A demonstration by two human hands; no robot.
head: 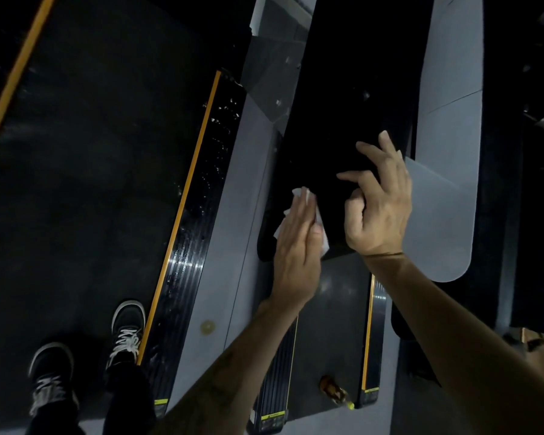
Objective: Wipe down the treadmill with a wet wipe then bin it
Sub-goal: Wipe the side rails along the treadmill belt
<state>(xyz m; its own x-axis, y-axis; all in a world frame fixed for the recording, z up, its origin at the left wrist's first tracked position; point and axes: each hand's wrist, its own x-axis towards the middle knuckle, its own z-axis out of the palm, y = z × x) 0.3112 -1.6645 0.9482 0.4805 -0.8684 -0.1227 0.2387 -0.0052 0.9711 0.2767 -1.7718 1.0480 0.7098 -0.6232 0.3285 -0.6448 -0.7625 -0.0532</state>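
Left hand (pixel 296 246) flat on wet wipe (pixel 319 227), treadmill (pixel 343 127) panel perhaps, right hand (pixel 379 205) loosely curled

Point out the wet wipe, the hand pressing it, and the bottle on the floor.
wet wipe (pixel 321 231), head view, on its lower right flap.
left hand (pixel 297 246), head view, on its back.
bottle (pixel 333 389), head view, on its brown body.

Wipe (pixel 318 221) under left hand (pixel 296 246), right hand (pixel 377 202) beside.
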